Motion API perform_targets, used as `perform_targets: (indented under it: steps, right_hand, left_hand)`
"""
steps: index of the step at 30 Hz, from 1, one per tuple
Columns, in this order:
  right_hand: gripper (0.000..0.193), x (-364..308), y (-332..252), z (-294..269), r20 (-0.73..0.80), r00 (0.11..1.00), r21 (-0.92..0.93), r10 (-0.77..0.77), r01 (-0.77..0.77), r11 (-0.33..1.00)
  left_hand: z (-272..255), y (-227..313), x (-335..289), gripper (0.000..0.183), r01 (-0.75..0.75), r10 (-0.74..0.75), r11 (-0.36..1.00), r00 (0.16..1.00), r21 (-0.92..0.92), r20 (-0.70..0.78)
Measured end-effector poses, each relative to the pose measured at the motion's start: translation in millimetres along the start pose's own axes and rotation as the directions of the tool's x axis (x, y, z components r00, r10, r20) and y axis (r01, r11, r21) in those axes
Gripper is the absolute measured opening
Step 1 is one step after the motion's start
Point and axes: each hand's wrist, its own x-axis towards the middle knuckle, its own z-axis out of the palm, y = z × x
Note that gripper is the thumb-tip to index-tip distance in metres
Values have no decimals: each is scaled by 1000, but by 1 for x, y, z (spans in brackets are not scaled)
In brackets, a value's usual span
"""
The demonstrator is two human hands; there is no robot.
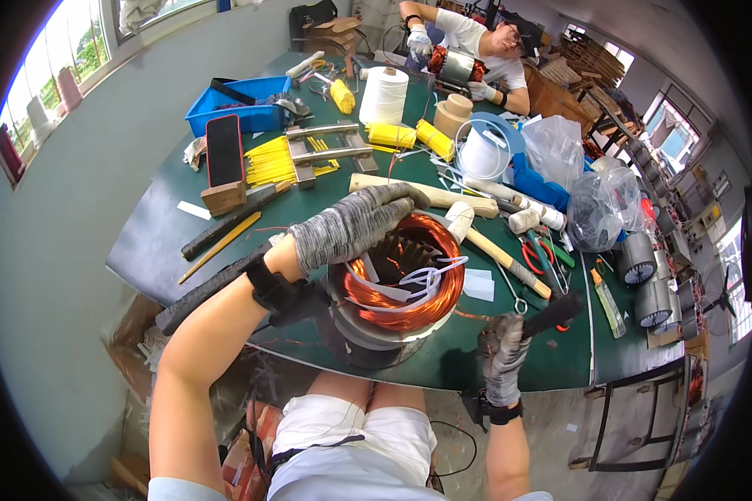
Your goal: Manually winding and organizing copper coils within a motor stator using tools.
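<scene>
A motor stator (368, 330) with bulging copper windings (451, 275) stands upright near the table's front edge. White lead wires (426, 284) loop across its opening. My left hand (355, 221), in a grey knit glove, lies over the far left side of the windings. Its fingers are stretched out and hold nothing. To the right of the stator, my gloved right hand (503, 359) is closed around a dark bar-shaped tool (556, 315), whose thick end points right. Part of the grip is hidden by the glove.
Beyond the stator lie a wooden mallet (510, 263), scissors (536, 255), and a cutter knife (608, 305). A phone (225, 150), yellow strips (269, 163) and a blue bin (236, 104) are at left. Across the table (163, 230), a co-worker (476, 50) handles another stator (458, 67).
</scene>
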Motion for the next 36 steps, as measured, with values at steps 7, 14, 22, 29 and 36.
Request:
perform_targets:
  steps: [7, 14, 22, 29, 36]
  right_hand:
    - [28, 1, -13, -47, 107, 980, -592, -167, 198, 781]
    - [19, -3, 39, -77, 210, 941, -911, -264, 286, 296]
    - [27, -4, 45, -70, 198, 947, -933, -254, 262, 248]
    - [30, -8, 48, -84, 325, 880, -878, -346, 417, 236]
    - [34, 15, -67, -82, -45, 984, -457, -172, 132, 879]
  left_hand:
    - [0, 3, 0, 31, 42, -42, 999, 999, -26, 9]
    - [-1, -7, 4, 31, -192, 236, 816, 972, 545, -11]
    - [2, -10, 4, 30, -53, 76, 976, 992, 213, -100]
    - [-3, 1, -3, 35, 47, -47, 999, 999, 16, -1]
    - [-11, 13, -5, 38, 81, -69, 987, 994, -141, 87]
